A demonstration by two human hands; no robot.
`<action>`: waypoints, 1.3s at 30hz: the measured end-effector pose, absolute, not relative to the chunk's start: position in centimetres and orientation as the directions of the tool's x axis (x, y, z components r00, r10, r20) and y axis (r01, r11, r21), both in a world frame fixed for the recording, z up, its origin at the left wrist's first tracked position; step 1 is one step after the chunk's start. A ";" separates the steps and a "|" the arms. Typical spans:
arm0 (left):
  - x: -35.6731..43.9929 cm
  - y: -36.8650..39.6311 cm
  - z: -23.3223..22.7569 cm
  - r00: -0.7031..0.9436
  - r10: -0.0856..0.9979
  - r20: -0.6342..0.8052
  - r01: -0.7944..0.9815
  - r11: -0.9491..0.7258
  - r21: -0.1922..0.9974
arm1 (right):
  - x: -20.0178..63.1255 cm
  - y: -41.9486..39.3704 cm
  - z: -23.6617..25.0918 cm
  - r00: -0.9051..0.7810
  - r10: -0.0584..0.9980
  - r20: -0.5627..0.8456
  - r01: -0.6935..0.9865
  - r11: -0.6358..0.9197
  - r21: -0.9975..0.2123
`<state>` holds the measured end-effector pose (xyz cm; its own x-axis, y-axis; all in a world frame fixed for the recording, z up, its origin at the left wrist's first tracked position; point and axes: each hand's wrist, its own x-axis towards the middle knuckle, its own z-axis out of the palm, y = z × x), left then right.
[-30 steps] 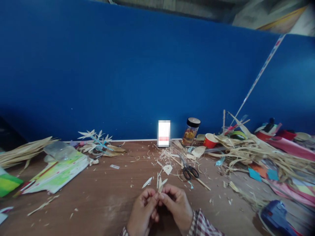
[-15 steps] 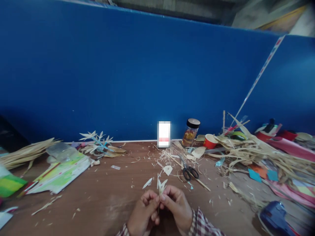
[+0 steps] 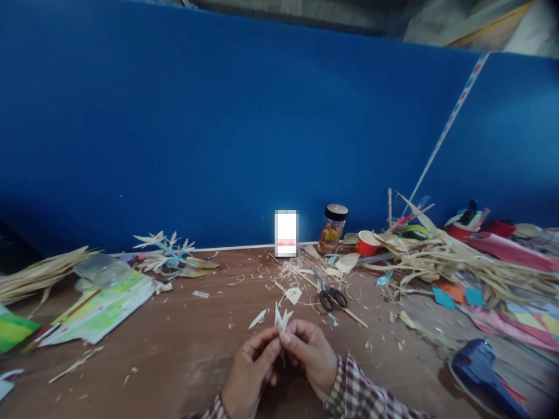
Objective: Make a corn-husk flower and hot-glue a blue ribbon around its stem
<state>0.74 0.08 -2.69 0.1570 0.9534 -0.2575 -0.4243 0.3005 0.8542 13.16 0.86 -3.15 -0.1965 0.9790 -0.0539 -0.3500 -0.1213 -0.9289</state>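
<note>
Pinching a small cluster of pale straw petals (image 3: 282, 320) between the fingers of my left hand (image 3: 251, 372) and right hand (image 3: 311, 355), both clamped on its base, I hold it just above the brown worktop (image 3: 183, 349). Black-handled scissors (image 3: 331, 297) lie near, beyond my right hand, among straw scraps (image 3: 441, 259).

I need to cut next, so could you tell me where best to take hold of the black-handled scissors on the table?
Grip the scissors by the black loops, coming from the near side: they lie flat, loops toward the hands, blades pointing to the wall.
</note>
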 end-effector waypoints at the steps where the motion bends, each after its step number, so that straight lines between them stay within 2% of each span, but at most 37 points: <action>1: 0.7 0.0 -2.8 0.157 0.955 -0.252 -0.398 0.295 0.869 | 13.2 0.8 -3.0 -0.216 0.974 -0.060 -0.352 -0.135 -0.926; 7: -0.1 0.1 -3.0 0.187 0.971 -0.150 -0.230 0.192 0.954 | 13.4 0.8 -2.8 -0.313 0.946 -0.080 -0.348 -0.192 -0.918; 14: -0.4 0.2 -2.9 0.260 0.963 -0.064 -0.220 0.124 0.967 | 13.6 1.1 -3.2 -0.330 0.935 -0.131 -0.289 -0.232 -0.929; 20: -0.1 0.0 -2.7 0.242 0.964 -0.107 -0.277 0.175 0.945 | 13.3 0.9 -2.9 -0.259 0.959 -0.115 -0.233 -0.177 -0.956; 25: 0.1 -0.2 -2.8 0.212 0.966 -0.146 -0.280 0.203 0.938 | 13.0 0.9 -2.9 -0.175 0.982 -0.069 -0.285 -0.118 -0.951; 29: 0.4 -0.3 -2.8 0.174 0.968 -0.179 -0.349 0.231 0.908 | 12.7 0.8 -3.1 -0.126 0.992 -0.028 -0.336 -0.070 -0.939; 34: 0.7 -0.5 -2.6 0.126 0.970 -0.210 -0.391 0.243 0.888 | 12.5 0.8 -3.0 -0.132 0.991 -0.012 -0.379 -0.061 -0.923; 39: 0.8 -0.5 -2.6 0.168 0.969 -0.182 -0.391 0.235 0.890 | 12.6 0.8 -2.7 -0.199 0.978 -0.070 -0.336 -0.135 -0.932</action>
